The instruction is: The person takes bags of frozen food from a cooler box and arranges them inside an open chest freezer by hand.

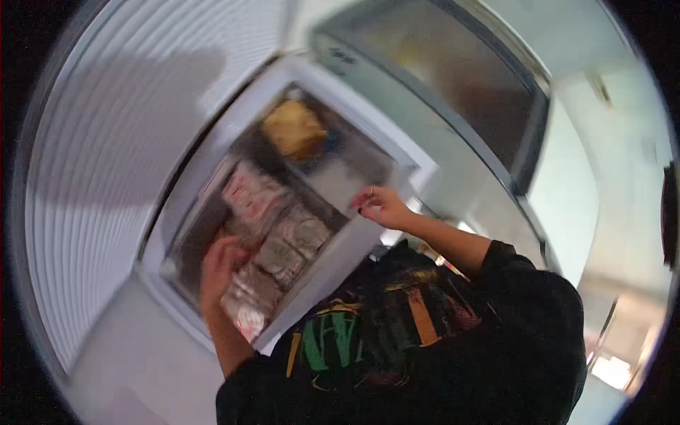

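A chest freezer (326, 262) with a white rim stands open before me. My left hand (221, 268) reaches down inside its near-left part, next to clear plastic packs (287, 248). Its fingers look stretched and apart, though blurred; whether they touch a pack I cannot tell. Over the front rim on the right is my right hand (382, 205), with a ring on one finger. Its fingers are loosely bent, and nothing shows in them. A pack with red print (251, 193) lies beyond the clear ones. Farther back sits a yellow package (294, 129).
A divider separates the freezer's two sections. Close on the right stands a second chest cabinet with a dark glass top (460, 78). A ribbed white wall or shutter (120, 142) rises along the left, and pale floor (120, 347) shows at the lower left.
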Demonstrator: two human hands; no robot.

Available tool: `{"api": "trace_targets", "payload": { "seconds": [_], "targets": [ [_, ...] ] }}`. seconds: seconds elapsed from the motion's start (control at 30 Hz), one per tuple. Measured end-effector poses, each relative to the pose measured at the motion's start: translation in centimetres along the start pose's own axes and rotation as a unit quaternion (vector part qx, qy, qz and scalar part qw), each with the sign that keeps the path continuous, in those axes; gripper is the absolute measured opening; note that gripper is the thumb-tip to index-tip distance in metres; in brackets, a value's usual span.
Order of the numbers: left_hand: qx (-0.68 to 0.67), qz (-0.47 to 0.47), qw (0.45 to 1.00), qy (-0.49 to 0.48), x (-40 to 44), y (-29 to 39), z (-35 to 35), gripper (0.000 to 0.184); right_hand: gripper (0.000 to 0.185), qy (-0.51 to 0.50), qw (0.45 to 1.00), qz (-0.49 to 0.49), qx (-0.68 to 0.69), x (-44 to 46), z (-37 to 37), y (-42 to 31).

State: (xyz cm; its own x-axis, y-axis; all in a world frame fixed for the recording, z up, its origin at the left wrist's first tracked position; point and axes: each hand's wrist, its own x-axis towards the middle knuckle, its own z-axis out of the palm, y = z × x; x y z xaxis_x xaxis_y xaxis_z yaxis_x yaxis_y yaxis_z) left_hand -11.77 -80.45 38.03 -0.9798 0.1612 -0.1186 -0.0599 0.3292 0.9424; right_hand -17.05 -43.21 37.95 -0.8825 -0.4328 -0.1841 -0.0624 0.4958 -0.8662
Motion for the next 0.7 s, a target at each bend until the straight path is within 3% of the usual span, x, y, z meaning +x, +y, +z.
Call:
{"api": "trace_targets", "payload": {
  "seconds": [0.03, 0.07, 0.1, 0.13, 0.17, 0.2, 0.27, 0.3, 0.37, 0.4, 0.43, 0.5, 0.57, 0.6, 0.7],
  "targets": [
    [-0.099, -0.005, 0.995, 0.011, 0.0, 1.8, -0.5, 0.027, 0.023, 0.068, 0.988, 0.037, 0.133, -1.3, -1.5, -0.8],
    [-0.049, 0.049, 0.998, -0.014, -0.3, 6.0, -1.7, 0.033, 0.024, 0.067, 0.959, 0.050, 0.269, -2.7, -2.9, -1.8],
    [-0.096, 0.160, 0.982, -0.020, 0.1, 7.2, -1.9, 0.038, 0.022, 0.059, 0.926, 0.080, 0.363, -3.9, -4.1, -2.3],
    [-0.232, 0.256, 0.937, -0.053, 1.4, 8.2, -1.0, 0.041, 0.022, 0.048, 0.883, 0.100, 0.456, -5.2, -5.1, -2.4],
    [-0.353, 0.307, 0.873, -0.137, 3.5, 8.3, -0.2, 0.046, 0.023, 0.053, 0.876, 0.107, 0.468, -6.3, -5.5, -1.4],
    [-0.350, 0.311, 0.865, -0.182, 6.5, 9.2, 1.7, 0.046, 0.024, 0.057, 0.868, 0.113, 0.481, -7.5, -5.9, 0.1],
    [-0.520, 0.188, 0.773, -0.310, 12.4, 11.5, 6.6, 0.050, 0.021, 0.121, 0.904, 0.183, 0.366, -10.0, -6.2, 2.2],
    [-0.452, 0.100, 0.859, -0.217, 14.4, 13.6, 10.2, 0.047, 0.021, 0.138, 0.909, 0.186, 0.347, -11.3, -6.2, 3.8],
    [-0.298, 0.028, 0.928, -0.220, 17.4, 18.4, 20.0, 0.037, 0.021, 0.179, 0.903, 0.185, 0.344, -14.1, -6.9, 7.1],
    [-0.308, 0.003, 0.867, -0.392, 18.0, 20.3, 23.9, 0.026, 0.020, 0.227, 0.872, 0.201, 0.385, -16.1, -7.3, 8.8],
    [-0.132, 0.011, 0.903, -0.410, 18.3, 20.9, 28.1, 0.022, 0.019, 0.272, 0.836, 0.216, 0.425, -18.1, -7.5, 10.7],
    [-0.001, -0.076, 0.860, -0.504, 17.4, 22.8, 36.0, 0.020, 0.018, 0.386, 0.755, 0.199, 0.492, -21.4, -6.4, 17.5],
    [0.067, -0.060, 0.784, -0.615, 16.4, 21.2, 42.9, 0.020, 0.015, 0.486, 0.720, 0.296, 0.396, -26.0, -6.5, 20.0],
    [0.115, -0.066, 0.744, -0.655, 16.5, 18.6, 46.2, 0.021, 0.014, 0.530, 0.671, 0.307, 0.419, -28.2, -6.2, 21.1],
    [0.222, -0.096, 0.672, -0.700, 15.6, 14.2, 54.3, 0.018, 0.023, 0.615, 0.637, 0.352, 0.303, -32.9, -3.2, 28.1]
  ]
}}
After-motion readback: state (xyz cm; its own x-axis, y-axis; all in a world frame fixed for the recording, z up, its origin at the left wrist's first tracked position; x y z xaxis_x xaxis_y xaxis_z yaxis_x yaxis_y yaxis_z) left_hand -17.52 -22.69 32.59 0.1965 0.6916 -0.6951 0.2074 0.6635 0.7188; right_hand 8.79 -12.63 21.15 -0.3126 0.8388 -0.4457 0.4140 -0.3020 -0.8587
